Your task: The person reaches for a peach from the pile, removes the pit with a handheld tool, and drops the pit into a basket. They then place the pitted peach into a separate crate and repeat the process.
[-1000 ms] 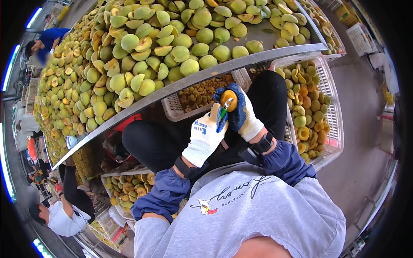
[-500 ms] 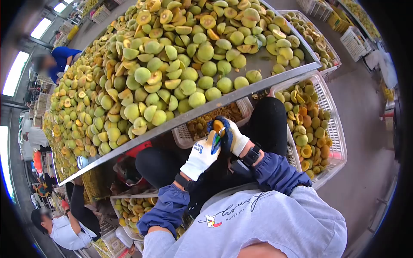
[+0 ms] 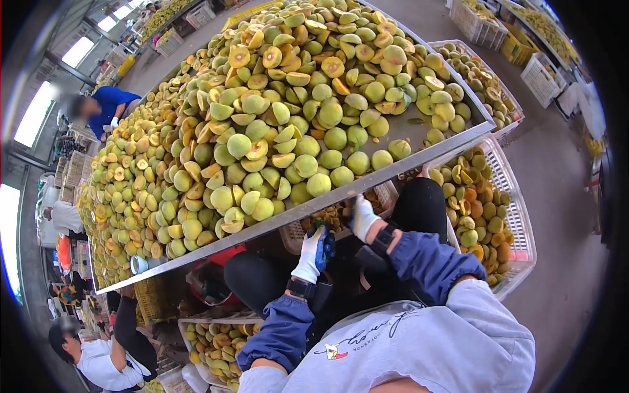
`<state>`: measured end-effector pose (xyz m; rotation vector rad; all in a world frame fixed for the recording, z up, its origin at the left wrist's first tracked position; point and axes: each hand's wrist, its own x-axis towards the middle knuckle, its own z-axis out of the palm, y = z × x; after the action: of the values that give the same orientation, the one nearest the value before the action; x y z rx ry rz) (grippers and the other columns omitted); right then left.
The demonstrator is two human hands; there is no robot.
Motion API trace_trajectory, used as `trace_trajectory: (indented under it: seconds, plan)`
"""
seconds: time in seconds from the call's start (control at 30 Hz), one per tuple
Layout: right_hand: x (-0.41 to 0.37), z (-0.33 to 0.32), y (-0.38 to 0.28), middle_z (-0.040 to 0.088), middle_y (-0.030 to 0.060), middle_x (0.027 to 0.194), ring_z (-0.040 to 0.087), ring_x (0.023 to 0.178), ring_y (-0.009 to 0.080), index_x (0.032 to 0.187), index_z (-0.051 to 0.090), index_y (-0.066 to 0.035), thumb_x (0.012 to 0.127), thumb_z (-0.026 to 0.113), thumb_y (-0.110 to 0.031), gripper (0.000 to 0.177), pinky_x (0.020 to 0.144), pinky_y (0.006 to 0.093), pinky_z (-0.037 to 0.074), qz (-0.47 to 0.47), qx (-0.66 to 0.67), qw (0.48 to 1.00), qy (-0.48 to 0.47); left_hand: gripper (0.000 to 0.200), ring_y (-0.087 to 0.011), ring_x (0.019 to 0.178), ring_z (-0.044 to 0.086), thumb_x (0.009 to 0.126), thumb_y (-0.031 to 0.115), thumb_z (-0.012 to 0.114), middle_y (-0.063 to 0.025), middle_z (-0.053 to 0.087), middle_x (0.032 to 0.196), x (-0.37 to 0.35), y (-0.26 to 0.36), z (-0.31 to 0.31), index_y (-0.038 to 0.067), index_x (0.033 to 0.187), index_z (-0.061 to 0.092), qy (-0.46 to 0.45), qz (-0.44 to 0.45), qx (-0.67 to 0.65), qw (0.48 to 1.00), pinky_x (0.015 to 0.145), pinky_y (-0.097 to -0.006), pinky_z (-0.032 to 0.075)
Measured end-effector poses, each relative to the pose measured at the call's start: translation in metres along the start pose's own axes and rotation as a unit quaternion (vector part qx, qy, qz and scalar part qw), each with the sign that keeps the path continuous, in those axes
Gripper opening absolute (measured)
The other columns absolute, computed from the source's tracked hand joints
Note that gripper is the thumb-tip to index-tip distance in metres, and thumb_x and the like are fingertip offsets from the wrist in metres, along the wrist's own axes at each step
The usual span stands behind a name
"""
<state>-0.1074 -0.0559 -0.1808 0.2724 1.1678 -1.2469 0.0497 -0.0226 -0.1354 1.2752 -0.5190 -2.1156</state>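
My left hand [image 3: 314,250], in a white glove with a blue palm, is held low in front of my knees. Its fingers are curled, and whatever they grip is hidden. Farther forward and to the right, my right hand [image 3: 362,219], gloved alike, is at a white crate [image 3: 293,242] of brownish fruit scraps beneath the table edge; its fingers are partly hidden and blurred. Above both hands rises a large heap of green-yellow fruit [image 3: 262,157], whole and cut in halves, which looks like peaches. It lies on a metal-edged table [image 3: 327,196].
A white crate [image 3: 522,239] of cut fruit stands right of my knee, another crate [image 3: 185,327] at lower left. A white cup [image 3: 138,264] sits at the table's left corner. A person in blue [image 3: 111,108] and one in white [image 3: 108,360] are on the left.
My hands were together around an orange-fleshed piece of fruit and a green-handled tool. They have parted: the right went forward to the scrap crate, the left dropped back. The view shifted slightly.
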Motion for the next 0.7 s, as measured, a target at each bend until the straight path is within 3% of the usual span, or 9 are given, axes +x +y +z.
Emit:
trace_trajectory:
  seconds: [0.13, 0.2, 0.27, 0.37, 0.4, 0.47, 0.5, 0.6, 0.7]
  plan:
    - [-0.049, -0.036, -0.051, 0.062, 0.0067, 0.088, 0.061, 0.077, 0.0235, 0.103, 0.057, -0.014, 0.095, 0.048, -0.043, 0.031, 0.068, 0.0362, 0.051, 0.052, 0.081, 0.986, -0.139, 0.016, -0.0138, 0.044, 0.046, 0.091, 0.028, 0.058, -0.0025, 0.054, 0.063, 0.004, 0.005, 0.002, 0.013, 0.096, 0.052, 0.105, -0.024, 0.155, 0.982, 0.039, -0.0293, 0.037]
    - [-0.128, -0.043, -0.108, 0.063, 0.0053, 0.088, 0.061, 0.076, 0.0187, 0.101, 0.06, -0.011, 0.095, 0.051, -0.036, 0.028, 0.071, 0.0312, 0.051, -0.077, -0.049, 0.987, -0.128, 0.02, -0.0143, 0.043, 0.047, 0.091, 0.028, 0.058, -0.0047, 0.058, 0.065, 0.004, 0.005, 0.001, 0.011, 0.1, 0.051, 0.12, -0.027, 0.25, 0.96, 0.039, -0.0301, 0.039]
    - [-0.141, -0.088, -0.142, 0.064, 0.003, 0.088, 0.06, 0.076, 0.0138, 0.1, 0.063, -0.007, 0.096, 0.052, -0.032, 0.027, 0.07, 0.0271, 0.049, -0.364, -0.219, 0.902, -0.081, 0.028, -0.0154, 0.046, 0.047, 0.089, 0.036, 0.061, -0.0065, 0.06, 0.069, 0.002, 0.005, 0.001, 0.012, 0.1, 0.052, 0.12, -0.012, 0.212, 0.97, 0.041, -0.0311, 0.039]
    - [-0.142, -0.181, -0.2, 0.064, 0.0051, 0.092, 0.061, 0.076, 0.0139, 0.103, 0.06, -0.005, 0.095, 0.052, -0.028, 0.026, 0.064, 0.027, 0.049, -0.386, -0.32, 0.865, 0.034, 0.027, -0.0146, 0.046, 0.05, 0.09, 0.03, 0.062, -0.0068, 0.062, 0.071, 0.003, 0.001, -0.002, 0.011, 0.107, 0.051, 0.085, 0.008, 0.181, 0.98, 0.041, -0.0299, 0.042]
    - [-0.133, -0.208, -0.212, 0.065, 0.007, 0.092, 0.063, 0.077, 0.0173, 0.102, 0.061, -0.004, 0.094, 0.053, -0.028, 0.026, 0.066, 0.0295, 0.05, -0.375, -0.429, 0.817, 0.086, 0.027, -0.0134, 0.045, 0.051, 0.09, 0.027, 0.062, -0.0065, 0.062, 0.071, 0.005, 0.0, -0.002, 0.01, 0.108, 0.051, 0.065, 0.021, 0.173, 0.983, 0.04, -0.0287, 0.043]
    - [-0.162, -0.192, -0.224, 0.065, 0.0139, 0.095, 0.063, 0.084, 0.0299, 0.102, 0.062, -0.004, 0.088, 0.059, -0.025, 0.025, 0.078, 0.0373, 0.05, -0.431, -0.778, 0.377, 0.259, 0.025, -0.013, 0.047, 0.052, 0.089, 0.024, 0.063, -0.0057, 0.063, 0.073, 0.005, 0.002, 0.004, 0.01, 0.107, 0.053, 0.067, 0.019, 0.161, 0.984, 0.042, -0.0272, 0.043]
    - [-0.175, -0.156, -0.236, 0.063, 0.0181, 0.103, 0.06, 0.092, 0.037, 0.103, 0.062, -0.007, 0.085, 0.061, -0.024, 0.025, 0.082, 0.042, 0.048, -0.453, -0.75, 0.413, 0.249, 0.024, -0.0128, 0.047, 0.052, 0.089, 0.023, 0.062, -0.0055, 0.064, 0.074, 0.006, 0.001, 0.006, 0.01, 0.107, 0.054, 0.062, 0.026, 0.176, 0.982, 0.043, -0.0266, 0.044]
    - [-0.175, -0.068, -0.266, 0.062, 0.0175, 0.103, 0.06, 0.093, 0.0349, 0.108, 0.06, -0.004, 0.084, 0.064, -0.021, 0.03, 0.082, 0.0384, 0.048, -0.581, -0.623, 0.512, 0.113, 0.02, -0.0127, 0.051, 0.055, 0.088, 0.023, 0.064, -0.0049, 0.064, 0.072, 0.009, -0.008, 0.003, 0.009, 0.1, 0.061, 0.08, 0.071, 0.206, 0.973, 0.047, -0.0273, 0.045]
    - [-0.115, 0.02, -0.284, 0.061, 0.0174, 0.109, 0.061, 0.098, 0.0313, 0.115, 0.057, -0.002, 0.084, 0.066, -0.019, 0.036, 0.087, 0.0347, 0.047, -0.667, -0.579, 0.468, 0.022, 0.023, -0.013, 0.057, 0.058, 0.089, 0.028, 0.064, -0.0044, 0.061, 0.069, 0.0, -0.004, 0.002, 0.007, 0.098, 0.062, 0.079, 0.093, 0.372, 0.92, 0.049, -0.029, 0.047]
